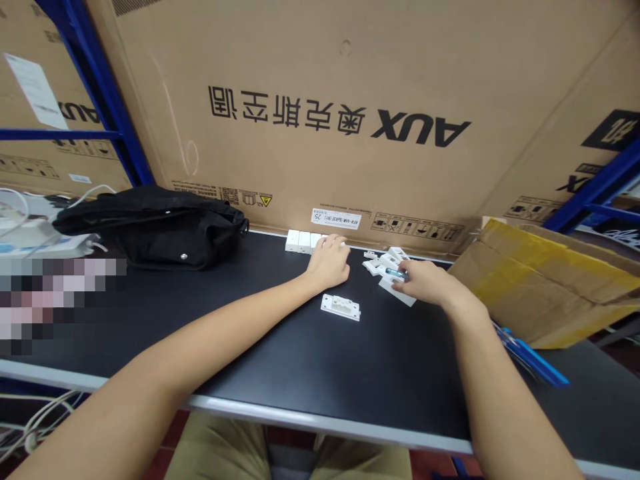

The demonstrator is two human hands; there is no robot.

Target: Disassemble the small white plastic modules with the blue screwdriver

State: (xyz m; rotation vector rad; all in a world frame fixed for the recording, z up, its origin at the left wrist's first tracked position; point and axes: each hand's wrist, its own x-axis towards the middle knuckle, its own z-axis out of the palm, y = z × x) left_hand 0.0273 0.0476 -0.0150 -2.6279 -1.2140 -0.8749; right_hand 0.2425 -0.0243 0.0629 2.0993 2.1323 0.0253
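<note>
Black tabletop with pale edging [295, 353], bearing the following: 1 row of white rectangular plastic blocks [304, 242], far side at centre, set against a large brown cardboard carton with inverted black AUX lettering [320, 170]; left hand [329, 261] laid over the row's right end, fingers bent, its grip hidden and impossible to tell. 1 loose heap of small white plastic pieces [399, 253], far side, right of the row; right hand [423, 281] at the heap's right edge, thumb and fingers closed on 1 slim blue item [395, 273]. 1 flat white plastic plate with a raised centre [341, 307], lying alone, nearer than both hands and between them. 1 soft black fabric bag [165, 230], far left. 1 brown cardboard box with yellowish tape [545, 287], right. 1 long bright-blue object [537, 360], beside that box's near side.
</note>
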